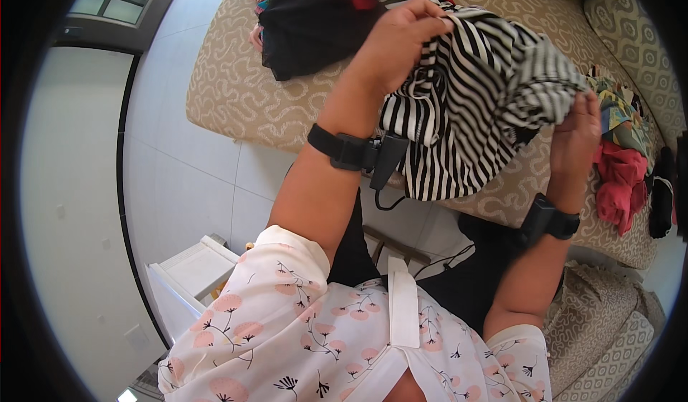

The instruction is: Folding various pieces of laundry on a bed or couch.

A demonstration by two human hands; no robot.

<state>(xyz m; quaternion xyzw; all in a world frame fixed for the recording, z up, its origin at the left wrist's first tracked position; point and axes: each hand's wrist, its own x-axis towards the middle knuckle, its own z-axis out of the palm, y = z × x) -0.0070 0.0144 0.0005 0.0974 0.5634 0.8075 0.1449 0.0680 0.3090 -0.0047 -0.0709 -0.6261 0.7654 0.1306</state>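
A black-and-white striped garment (466, 108) hangs bunched between my two hands, over the front edge of the patterned seat. My left hand (405, 40) pinches its upper left part, thumb and fingers pressed together. Further right and a little lower, my right hand (577, 126) grips the garment's right end, which looks blurred. The garment's lower edge drops past the seat toward my lap. Its exact kind does not show in these folds. A black strap with a small device sits on each of my forearms.
The beige patterned sofa seat (229, 79) spans the far side. Dark and red clothes (308, 33) are heaped at its far left. A pink-red cloth (620, 180), a rolled black item (661, 201) and patterned fabric (616, 112) lie right. A white stool-like piece (193, 266) stands lower left.
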